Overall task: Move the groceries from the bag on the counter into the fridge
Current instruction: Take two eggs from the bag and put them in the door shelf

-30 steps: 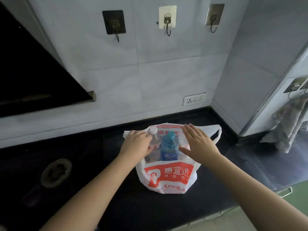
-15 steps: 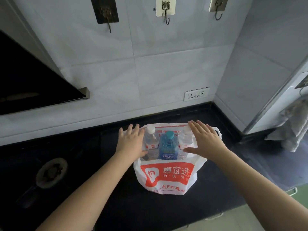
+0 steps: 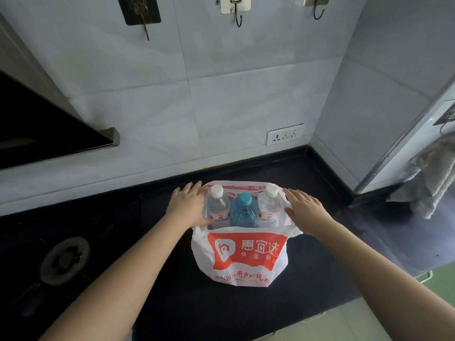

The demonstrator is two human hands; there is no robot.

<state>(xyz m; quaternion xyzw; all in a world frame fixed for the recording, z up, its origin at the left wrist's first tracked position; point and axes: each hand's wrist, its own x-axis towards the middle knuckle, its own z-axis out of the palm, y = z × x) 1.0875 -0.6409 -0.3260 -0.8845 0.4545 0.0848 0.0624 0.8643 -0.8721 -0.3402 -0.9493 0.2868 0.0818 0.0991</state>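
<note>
Toward the back right corner of the desk (image 3: pixel 320 173), the bag (image 3: pixel 243 257) still holds all three bottles (image 3: pixel 242 212), left hand (image 3: pixel 189 205) and right hand (image 3: pixel 305 210) flat and unclenched against its sides, grasping nothing, so I'd say unloading hasn't begun.

A white plastic grocery bag (image 3: pixel 240 259) with a red printed panel and Chinese lettering stands upright on the black bench (image 3: pixel 172 299), its mouth spread open. Inside the bag three bottles stand upright in a row. At the bag's left side is a clear water bottle (image 3: pixel 216 207) with a white cap; at its middle, a blue bottle (image 3: pixel 243 212) with a teal cap; at its right side, a second clear bottle (image 3: pixel 269 206), white-capped too.
</note>
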